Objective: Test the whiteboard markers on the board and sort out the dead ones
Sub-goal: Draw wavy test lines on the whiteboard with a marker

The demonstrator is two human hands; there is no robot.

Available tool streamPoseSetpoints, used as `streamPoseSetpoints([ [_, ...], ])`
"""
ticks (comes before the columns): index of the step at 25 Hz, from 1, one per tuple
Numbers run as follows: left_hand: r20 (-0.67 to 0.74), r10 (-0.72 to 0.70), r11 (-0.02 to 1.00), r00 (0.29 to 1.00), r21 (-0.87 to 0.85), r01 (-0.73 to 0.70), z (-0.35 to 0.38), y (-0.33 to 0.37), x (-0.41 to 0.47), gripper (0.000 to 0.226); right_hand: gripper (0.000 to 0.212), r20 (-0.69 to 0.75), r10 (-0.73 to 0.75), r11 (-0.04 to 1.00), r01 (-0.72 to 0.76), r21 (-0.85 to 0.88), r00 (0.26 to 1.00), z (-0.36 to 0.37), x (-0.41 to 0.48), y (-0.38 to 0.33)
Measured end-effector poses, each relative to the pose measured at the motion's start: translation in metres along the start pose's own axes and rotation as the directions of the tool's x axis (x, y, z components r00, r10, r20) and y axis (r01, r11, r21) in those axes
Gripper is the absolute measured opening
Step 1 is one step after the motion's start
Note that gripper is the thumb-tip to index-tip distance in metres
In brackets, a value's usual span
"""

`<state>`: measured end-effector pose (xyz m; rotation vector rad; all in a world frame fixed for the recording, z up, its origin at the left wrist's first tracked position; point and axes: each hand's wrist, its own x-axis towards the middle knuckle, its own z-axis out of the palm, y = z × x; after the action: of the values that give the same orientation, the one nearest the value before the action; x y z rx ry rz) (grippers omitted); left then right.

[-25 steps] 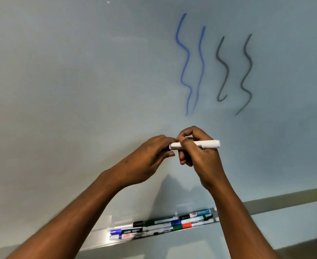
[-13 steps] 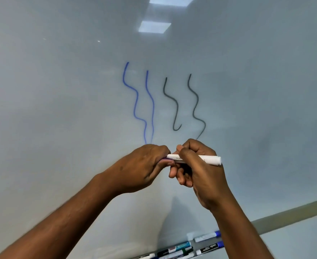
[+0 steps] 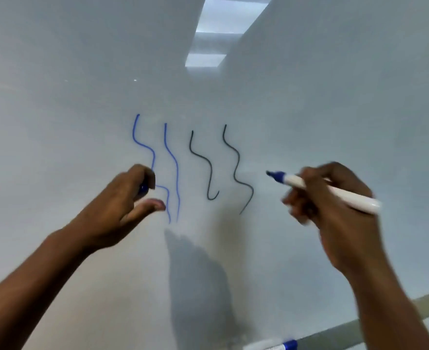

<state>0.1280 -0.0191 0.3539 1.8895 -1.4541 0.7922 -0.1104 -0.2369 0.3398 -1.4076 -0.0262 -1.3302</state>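
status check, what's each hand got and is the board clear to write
Right hand gripping uncapped blue marker, tip just off the whiteboard. Left hand holding the blue cap. Bare board right of the black squiggles, nothing in the way.

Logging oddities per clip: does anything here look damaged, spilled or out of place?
Nothing stands out. The right hand holds an uncapped blue marker near the whiteboard, the left hand holds its cap, and four squiggles look clean.
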Motion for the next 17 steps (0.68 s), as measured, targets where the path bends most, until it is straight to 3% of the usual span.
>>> streamPoseSetpoints([
  [2,-0.132,0.002,1.000,0.991,-0.006,-0.003,0.003,0.017,0.009,0.053,0.010,0.045,-0.093,0.980,0.100,-0.175,0.995,0.015,0.026,0.026],
  [5,-0.244,-0.018,0.999,0.970,0.038,0.029,0.014,0.025,0.012,0.043,0.003,0.008,-0.199,0.944,0.194,-0.267,0.980,0.022,0.069,0.056],
  [9,-0.286,-0.039,0.998,0.958,0.037,0.052,0.016,0.027,0.014,0.040,0.003,-0.108,-0.252,0.940,0.216,-0.265,0.962,0.019,0.118,0.077],
  [13,-0.280,-0.039,0.998,0.959,0.032,0.050,0.020,0.033,0.020,0.047,0.008,-0.019,-0.351,0.884,0.324,-0.337,0.936,0.023,0.103,0.100],
  [15,-0.260,-0.042,0.998,0.965,0.026,0.051,0.025,0.035,0.021,0.047,0.009,-0.029,-0.321,0.885,0.290,-0.364,0.946,0.010,0.092,0.112],
  [17,-0.245,-0.050,0.998,0.968,0.014,0.055,0.030,0.038,0.023,0.045,0.013,-0.138,-0.247,0.937,0.200,-0.288,0.959,-0.005,0.084,0.124],
])
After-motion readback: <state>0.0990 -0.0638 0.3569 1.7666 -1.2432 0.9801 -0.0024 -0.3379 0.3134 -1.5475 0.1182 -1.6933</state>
